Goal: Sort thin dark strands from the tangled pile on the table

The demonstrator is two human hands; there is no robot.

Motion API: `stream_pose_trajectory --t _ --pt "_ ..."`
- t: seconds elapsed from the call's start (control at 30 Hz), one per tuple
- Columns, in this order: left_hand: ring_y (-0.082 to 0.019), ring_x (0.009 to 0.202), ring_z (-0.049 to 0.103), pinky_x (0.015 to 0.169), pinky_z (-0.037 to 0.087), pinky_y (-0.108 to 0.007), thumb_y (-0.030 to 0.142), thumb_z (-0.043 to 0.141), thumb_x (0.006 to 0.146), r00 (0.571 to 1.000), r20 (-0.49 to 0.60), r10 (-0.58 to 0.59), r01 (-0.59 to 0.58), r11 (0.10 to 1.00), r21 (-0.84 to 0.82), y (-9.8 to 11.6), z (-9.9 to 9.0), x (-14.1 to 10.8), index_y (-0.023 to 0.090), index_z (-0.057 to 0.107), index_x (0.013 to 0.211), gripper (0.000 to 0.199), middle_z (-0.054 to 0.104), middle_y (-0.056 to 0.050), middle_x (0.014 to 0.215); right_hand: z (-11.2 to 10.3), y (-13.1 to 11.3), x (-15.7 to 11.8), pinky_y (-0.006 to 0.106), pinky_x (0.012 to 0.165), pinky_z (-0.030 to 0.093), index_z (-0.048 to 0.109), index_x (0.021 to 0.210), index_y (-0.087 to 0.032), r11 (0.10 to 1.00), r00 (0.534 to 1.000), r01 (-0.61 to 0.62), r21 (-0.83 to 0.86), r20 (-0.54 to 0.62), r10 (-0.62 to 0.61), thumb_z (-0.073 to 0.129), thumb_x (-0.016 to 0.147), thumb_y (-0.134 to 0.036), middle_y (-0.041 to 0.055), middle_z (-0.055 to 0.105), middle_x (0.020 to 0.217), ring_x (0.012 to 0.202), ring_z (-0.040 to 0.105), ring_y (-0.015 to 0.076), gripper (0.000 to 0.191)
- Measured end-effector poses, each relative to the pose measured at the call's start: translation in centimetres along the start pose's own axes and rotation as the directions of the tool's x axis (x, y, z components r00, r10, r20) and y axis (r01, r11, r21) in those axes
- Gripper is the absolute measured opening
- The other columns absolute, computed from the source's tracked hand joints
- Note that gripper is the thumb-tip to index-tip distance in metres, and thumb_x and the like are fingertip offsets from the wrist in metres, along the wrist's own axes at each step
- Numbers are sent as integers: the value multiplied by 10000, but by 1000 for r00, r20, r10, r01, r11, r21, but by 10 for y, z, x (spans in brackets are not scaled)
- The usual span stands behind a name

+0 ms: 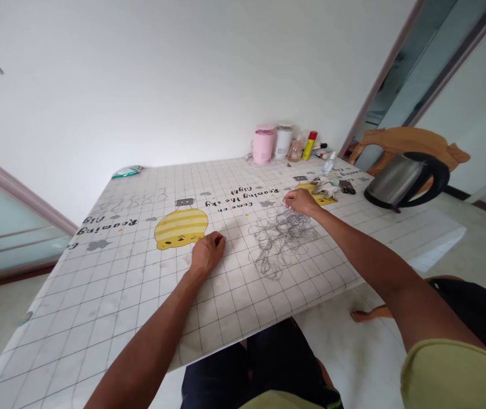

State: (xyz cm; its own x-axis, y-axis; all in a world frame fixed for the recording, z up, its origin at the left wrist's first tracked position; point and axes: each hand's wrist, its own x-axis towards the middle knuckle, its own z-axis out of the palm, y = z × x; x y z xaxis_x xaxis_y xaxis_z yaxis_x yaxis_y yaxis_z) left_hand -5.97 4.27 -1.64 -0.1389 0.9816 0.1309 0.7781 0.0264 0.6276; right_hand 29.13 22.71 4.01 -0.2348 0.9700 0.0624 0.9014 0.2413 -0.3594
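Note:
A loose tangle of thin dark wire-like loops (283, 238) lies on the tablecloth between my two hands. My right hand (301, 201) is closed in a pinch at the far edge of the tangle; whatever is between the fingertips is too small to make out. To the left of the tangle, my left hand (208, 251) rests closed on the cloth beside a printed yellow bear balloon (181, 227). Its curled fingers hide anything they may hold. Farther left, several thin loops (134, 199) lie spread apart in rows.
A checked tablecloth (119, 301) covers the table. Along the back stand a pink canister (263, 145), a white canister (283, 141), a bottle and a yellow can (309, 146). A steel kettle (396, 180) stands at right, near crumpled gloves (327, 184). A green-edged packet (127, 171) lies back left.

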Motion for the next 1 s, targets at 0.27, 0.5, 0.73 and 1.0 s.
stream_pose_trajectory --t 0.27,0.5,0.73,1.0 --pt "-224 814 675 702 402 -312 298 609 1008 999 -16 29 -29 1000 0 -1 1 -1 211 756 906 199 780 -70 881 -16 12 -7 362 874 553 807 1012 -94 979 996 -36 -202 -90 18 654 938 -149 215 799 1050 1014 752 332 179" --pt "-216 790 663 693 402 -313 300 605 1006 1000 -10 29 -29 1000 -7 -2 1 -1 212 749 903 198 774 -61 867 13 -31 -7 373 1072 462 766 1269 -163 917 954 293 -271 29 -297 628 1007 -217 185 716 1305 1292 610 327 301" --pt "-209 790 668 710 429 -308 293 598 994 998 -13 55 -56 997 -62 -6 2 -2 217 749 892 197 768 -51 847 52 -76 13 338 944 477 789 973 -179 741 760 644 -190 266 -592 667 896 -117 135 746 1138 1133 645 285 157" --pt "-207 783 666 700 432 -304 285 603 992 998 -12 68 -68 997 -44 -8 3 -1 209 766 926 191 774 -58 852 11 -82 13 317 820 408 708 944 -194 734 756 653 -186 214 -619 572 950 -117 102 737 1050 986 629 244 156"
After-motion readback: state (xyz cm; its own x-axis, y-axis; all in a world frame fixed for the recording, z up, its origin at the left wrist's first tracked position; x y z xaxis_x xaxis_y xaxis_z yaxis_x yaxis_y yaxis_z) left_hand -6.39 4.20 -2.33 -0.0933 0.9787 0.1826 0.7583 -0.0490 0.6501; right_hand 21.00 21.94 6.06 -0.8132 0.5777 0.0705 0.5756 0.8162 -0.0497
